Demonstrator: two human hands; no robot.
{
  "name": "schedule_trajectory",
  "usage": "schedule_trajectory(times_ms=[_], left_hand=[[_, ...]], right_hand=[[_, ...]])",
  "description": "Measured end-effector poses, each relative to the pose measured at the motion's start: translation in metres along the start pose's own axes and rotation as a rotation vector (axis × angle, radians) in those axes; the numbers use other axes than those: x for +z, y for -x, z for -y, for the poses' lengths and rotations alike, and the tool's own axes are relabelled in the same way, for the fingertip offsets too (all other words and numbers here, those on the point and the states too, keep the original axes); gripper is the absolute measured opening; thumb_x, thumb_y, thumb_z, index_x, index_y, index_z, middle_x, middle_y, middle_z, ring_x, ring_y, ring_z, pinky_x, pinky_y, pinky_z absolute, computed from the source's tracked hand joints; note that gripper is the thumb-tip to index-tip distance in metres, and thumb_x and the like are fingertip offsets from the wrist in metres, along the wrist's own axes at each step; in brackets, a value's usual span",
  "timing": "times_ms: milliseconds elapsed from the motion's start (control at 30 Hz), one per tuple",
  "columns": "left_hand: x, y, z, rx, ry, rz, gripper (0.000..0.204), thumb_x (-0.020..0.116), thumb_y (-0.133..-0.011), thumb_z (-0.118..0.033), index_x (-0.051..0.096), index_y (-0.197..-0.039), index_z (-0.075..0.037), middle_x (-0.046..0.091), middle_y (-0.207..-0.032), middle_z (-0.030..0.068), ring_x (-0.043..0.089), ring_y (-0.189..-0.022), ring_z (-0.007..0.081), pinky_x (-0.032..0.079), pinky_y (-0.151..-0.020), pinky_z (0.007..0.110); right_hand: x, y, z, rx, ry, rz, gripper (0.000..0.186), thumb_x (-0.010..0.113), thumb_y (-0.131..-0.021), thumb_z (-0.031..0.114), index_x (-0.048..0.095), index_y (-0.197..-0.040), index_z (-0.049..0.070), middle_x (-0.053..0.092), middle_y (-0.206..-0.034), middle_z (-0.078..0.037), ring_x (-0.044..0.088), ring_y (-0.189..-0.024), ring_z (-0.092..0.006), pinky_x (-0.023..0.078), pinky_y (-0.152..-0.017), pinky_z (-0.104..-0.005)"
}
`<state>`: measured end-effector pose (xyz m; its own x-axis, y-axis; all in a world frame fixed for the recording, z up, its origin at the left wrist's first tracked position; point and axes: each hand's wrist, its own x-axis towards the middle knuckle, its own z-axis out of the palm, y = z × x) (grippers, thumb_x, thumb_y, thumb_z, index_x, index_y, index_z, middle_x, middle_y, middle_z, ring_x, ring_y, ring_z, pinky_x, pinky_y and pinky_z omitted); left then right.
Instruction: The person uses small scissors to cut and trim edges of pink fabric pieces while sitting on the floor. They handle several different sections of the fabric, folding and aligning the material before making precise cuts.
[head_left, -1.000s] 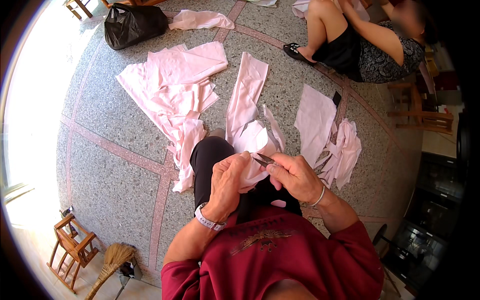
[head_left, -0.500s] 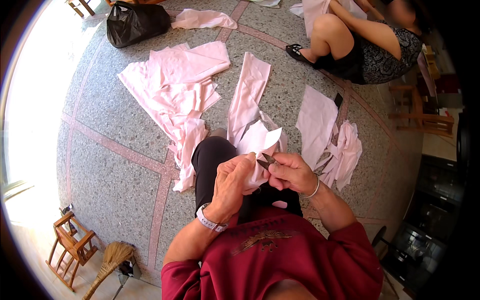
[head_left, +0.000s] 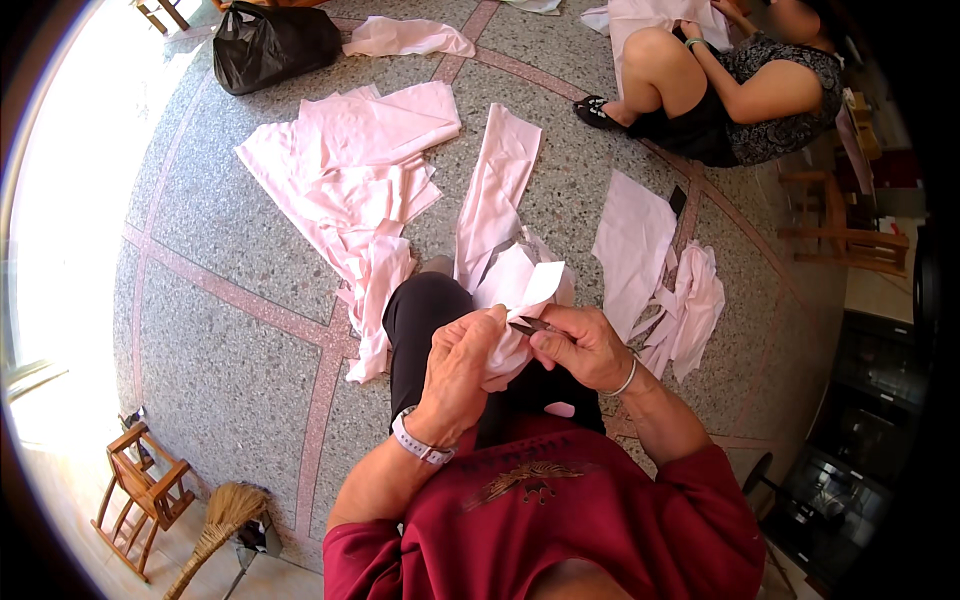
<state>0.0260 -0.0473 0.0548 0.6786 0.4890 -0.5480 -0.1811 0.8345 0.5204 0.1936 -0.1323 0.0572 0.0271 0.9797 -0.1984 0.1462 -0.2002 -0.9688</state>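
Note:
My left hand (head_left: pixel 458 365) pinches a piece of pale pink fabric (head_left: pixel 510 283) between thumb and fingers, over my lap. In my right hand (head_left: pixel 585 347) are small dark thread snips (head_left: pixel 530 326); their blades are close together and point left at the fabric beside my left fingertips. Whether the tips touch the cloth I cannot tell. The fabric hangs down past my knees, with one pale flap standing up. A long folded pink strip (head_left: pixel 500 180) lies on the floor just beyond it.
A large pile of pink cloth (head_left: pixel 370 140) lies ahead to the left. More pink pieces (head_left: pixel 635 235) are on the right. A black plastic bag (head_left: pixel 270 45) stands far left; a person (head_left: pixel 740 90) sits far right. A small wooden chair (head_left: pixel 147 490) and a straw broom (head_left: pixel 225 520) are lower left.
The snips' blades have gone from spread to nearly closed beside my left fingertips. My left hand keeps its pinch. The other person's arm and head have shifted.

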Motion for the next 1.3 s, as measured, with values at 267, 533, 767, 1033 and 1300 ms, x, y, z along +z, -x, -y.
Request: schedule_trajectory(times_ms=[267, 533, 767, 1033, 1300], left_hand=[[0.002, -0.001, 0.001, 0.014, -0.031, 0.020, 0.037, 0.053, -0.099, -0.033, 0.066, -0.088, -0.001, 0.061, -0.070, 0.0017, 0.045, -0.051, 0.0047, 0.029, -0.044, 0.020], [-0.005, -0.001, 0.004, -0.002, 0.015, -0.008, 0.033, 0.054, -0.099, -0.031, 0.066, -0.094, 0.000, 0.065, -0.075, 0.0040, 0.053, -0.056, 0.0059, 0.037, -0.044, 0.019], [-0.001, -0.004, 0.005, 0.002, 0.031, -0.103, 0.031, 0.057, -0.097, -0.030, 0.067, -0.095, -0.001, 0.065, -0.076, 0.0038, 0.054, -0.055, 0.0064, 0.038, -0.044, 0.019], [-0.001, -0.006, 0.006, 0.007, 0.015, -0.113, 0.028, 0.063, -0.094, -0.028, 0.068, -0.096, 0.000, 0.065, -0.075, 0.0033, 0.053, -0.054, 0.0065, 0.036, -0.042, 0.020], [-0.002, -0.005, 0.003, -0.028, 0.006, -0.099, 0.028, 0.063, -0.094, -0.026, 0.069, -0.096, 0.001, 0.063, -0.072, 0.0031, 0.050, -0.051, 0.0066, 0.033, -0.040, 0.020]], right_hand=[[0.001, 0.006, -0.002, 0.328, -0.759, 0.094, 0.029, 0.053, -0.101, 0.025, 0.061, -0.095, -0.003, 0.053, -0.061, -0.004, 0.043, -0.048, -0.0068, 0.031, -0.045, -0.0199], [-0.001, 0.005, 0.001, 0.297, -0.545, 0.050, 0.028, 0.049, -0.102, 0.025, 0.062, -0.097, 0.000, 0.052, -0.062, -0.001, 0.039, -0.049, -0.0042, 0.030, -0.045, -0.0199], [-0.006, 0.006, 0.019, 0.254, -0.193, -0.067, 0.028, 0.050, -0.101, 0.024, 0.063, -0.096, -0.001, 0.055, -0.059, 0.000, 0.043, -0.050, -0.0047, 0.033, -0.046, -0.0224], [-0.005, 0.003, 0.041, 0.274, 0.060, -0.099, 0.027, 0.051, -0.099, 0.022, 0.063, -0.091, -0.001, 0.055, -0.057, 0.000, 0.047, -0.052, -0.0058, 0.037, -0.049, -0.0242], [-0.006, 0.000, 0.044, 0.293, 0.124, -0.095, 0.026, 0.054, -0.095, 0.019, 0.058, -0.079, -0.002, 0.057, -0.054, -0.006, 0.052, -0.049, -0.0129, 0.040, -0.048, -0.0317]])
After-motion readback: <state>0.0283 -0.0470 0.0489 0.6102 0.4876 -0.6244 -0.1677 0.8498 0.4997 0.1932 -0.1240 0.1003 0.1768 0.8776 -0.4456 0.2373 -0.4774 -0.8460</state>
